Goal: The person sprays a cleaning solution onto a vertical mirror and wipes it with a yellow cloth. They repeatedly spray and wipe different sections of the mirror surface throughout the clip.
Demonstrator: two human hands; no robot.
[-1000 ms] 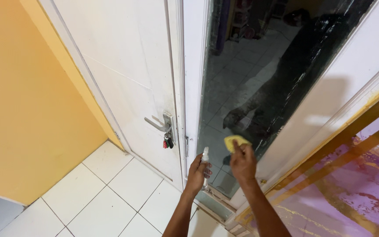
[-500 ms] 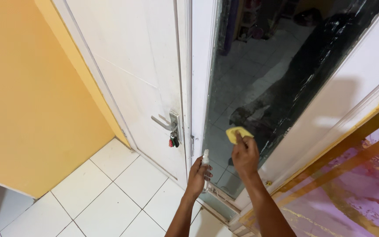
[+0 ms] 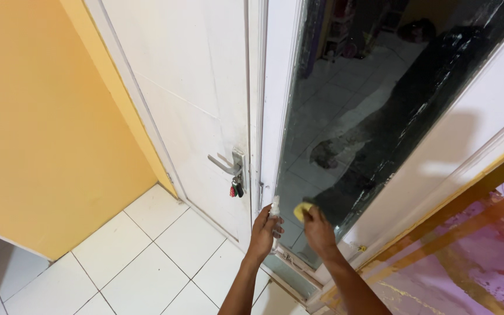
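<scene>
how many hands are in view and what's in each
2. The left hand grips a small white spray bottle by the door edge; the right hand presses a yellow cloth low on the mirror.

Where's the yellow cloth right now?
In the head view, the yellow cloth is low on the mirror panel, pressed there by the right hand, just right of the spray bottle in the left hand.

The mirror panel (image 3: 351, 116) is glossy glass, streaked and smeary. The door (image 3: 188, 87) is matt white paint, its handle (image 3: 226, 165) brushed metal. Floor tiles (image 3: 141, 256) are smooth, glazed ceramic.
</scene>
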